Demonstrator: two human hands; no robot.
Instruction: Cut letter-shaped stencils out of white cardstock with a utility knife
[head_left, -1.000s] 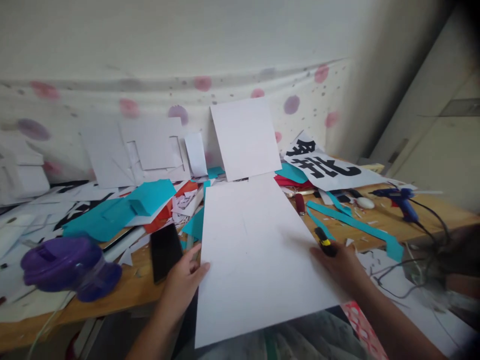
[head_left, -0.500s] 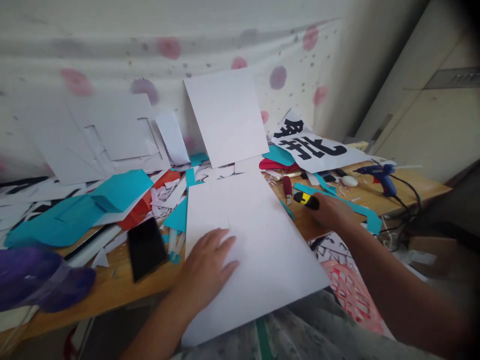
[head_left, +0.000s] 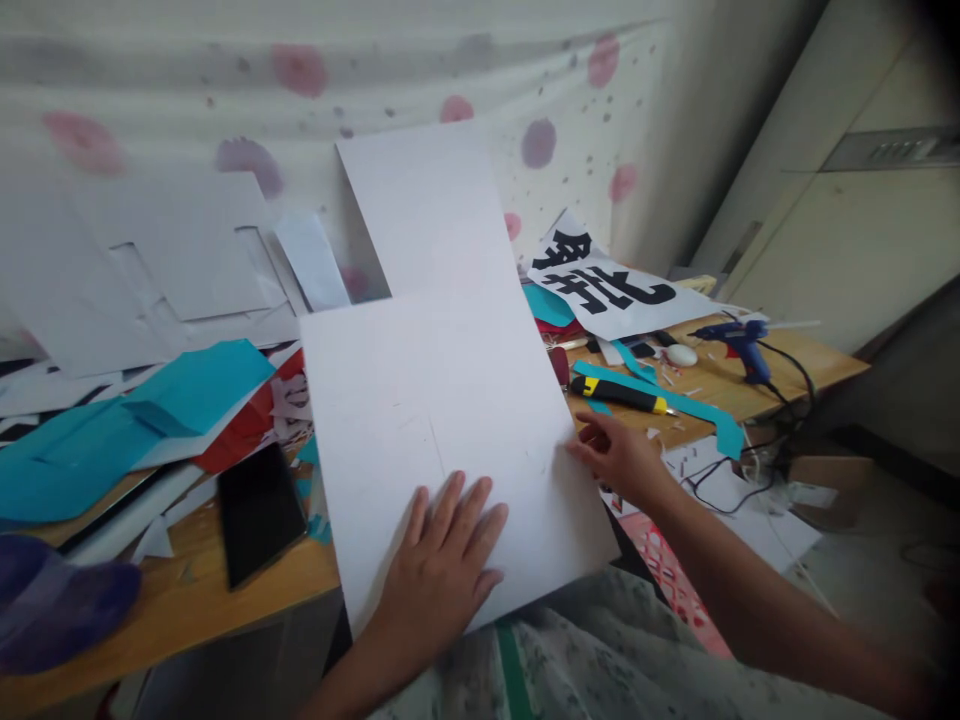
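Note:
My left hand (head_left: 442, 560) lies flat with fingers spread on a large white board (head_left: 390, 380), pressing its lower middle. Faint lines mark the board near those fingertips. At the board's right edge is my right hand (head_left: 619, 455), its fingers loosely bent and apart, with the thumb tip at the edge; whether it bears on the board I cannot tell. Just beyond the right hand, a black and yellow utility knife (head_left: 622, 393) lies on the table, blade tip pointing right. Behind the large board, another white board (head_left: 427, 210) leans against the curtain.
A blue glue gun (head_left: 742, 345) with a cable stands at right, near a sheet with black characters (head_left: 600, 285). Teal paper (head_left: 172, 410), a black phone (head_left: 260, 513) and a purple item (head_left: 60, 605) are at left. A pink basket (head_left: 667, 570) sits below the table's right side.
My right hand has let go of the utility knife and moved down-left to the board's edge. The large board has shifted forward and left, covering the lower part of the leaning one.

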